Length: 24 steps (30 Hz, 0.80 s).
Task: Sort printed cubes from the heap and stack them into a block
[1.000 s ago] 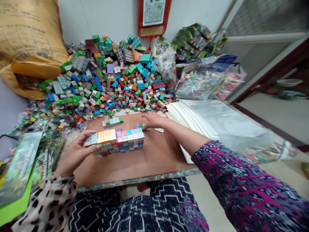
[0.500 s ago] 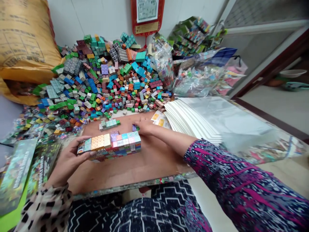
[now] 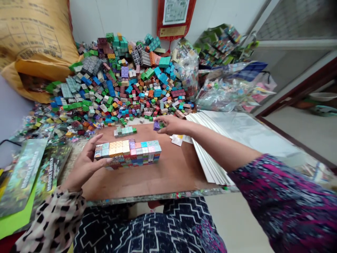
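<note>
Lightly, right-hand fingers (image 3: 165,122) pinch a small purple cube (image 3: 157,125).

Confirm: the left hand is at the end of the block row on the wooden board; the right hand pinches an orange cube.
Wrong colour: in the head view the right hand pinches a purple cube. The left hand, block row and wooden board stand.

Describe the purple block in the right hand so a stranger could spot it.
Find the brown wooden board below the big heap of colored blocks. At its far edge, the right hand pinches a small purple block. Unlike the long multicolored row on the board, it is a single piece.
</note>
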Available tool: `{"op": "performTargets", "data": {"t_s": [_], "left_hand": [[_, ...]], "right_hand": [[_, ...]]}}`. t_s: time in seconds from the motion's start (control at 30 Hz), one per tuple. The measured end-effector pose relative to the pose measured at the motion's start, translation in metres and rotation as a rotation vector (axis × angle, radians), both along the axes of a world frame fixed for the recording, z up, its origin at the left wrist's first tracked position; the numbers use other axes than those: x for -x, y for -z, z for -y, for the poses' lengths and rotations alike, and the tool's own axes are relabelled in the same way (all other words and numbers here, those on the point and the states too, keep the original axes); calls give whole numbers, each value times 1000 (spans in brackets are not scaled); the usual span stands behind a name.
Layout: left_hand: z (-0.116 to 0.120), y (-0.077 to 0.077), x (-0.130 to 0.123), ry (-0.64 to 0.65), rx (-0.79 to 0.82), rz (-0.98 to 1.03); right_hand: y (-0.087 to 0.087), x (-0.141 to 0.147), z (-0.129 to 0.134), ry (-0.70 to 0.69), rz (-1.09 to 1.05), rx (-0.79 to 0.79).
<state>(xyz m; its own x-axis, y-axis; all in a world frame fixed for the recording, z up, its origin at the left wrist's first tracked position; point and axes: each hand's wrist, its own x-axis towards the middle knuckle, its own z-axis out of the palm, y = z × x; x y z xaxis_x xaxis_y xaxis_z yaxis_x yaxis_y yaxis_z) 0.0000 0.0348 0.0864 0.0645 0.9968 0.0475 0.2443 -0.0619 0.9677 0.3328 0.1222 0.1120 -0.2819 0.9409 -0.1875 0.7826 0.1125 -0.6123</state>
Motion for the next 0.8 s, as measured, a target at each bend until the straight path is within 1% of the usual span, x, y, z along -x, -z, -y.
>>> {"op": "performTargets", "data": {"t_s": [0.1, 0.13, 0.2, 0.23, 0.3, 0.43, 0.5, 0.63, 0.8], "left_hand": [[2, 1, -1, -14, 8, 35], [2, 2, -1, -15, 8, 47], [2, 3, -1, -4, 18, 69], [2, 4, -1, 5, 26, 80], [2, 4, -1, 28, 42, 101], [0, 4, 1, 73, 60, 111], [-1, 5, 3, 88, 54, 100], [-3, 7, 5, 116, 20, 91], [-2, 7, 5, 128, 17, 97]], "right_hand": [[-40, 12, 18, -154, 24, -55], [-49, 20, 26, -229, 58, -95], [-59, 38, 41, -377, 147, -156], [-60, 46, 47, -435, 189, -178], [-58, 61, 56, -491, 258, -206], [-49, 77, 61, -473, 337, -293], [-46, 80, 60, -476, 345, -323], [-41, 79, 60, -468, 347, -325], [-30, 77, 62, -405, 226, -365]]}}
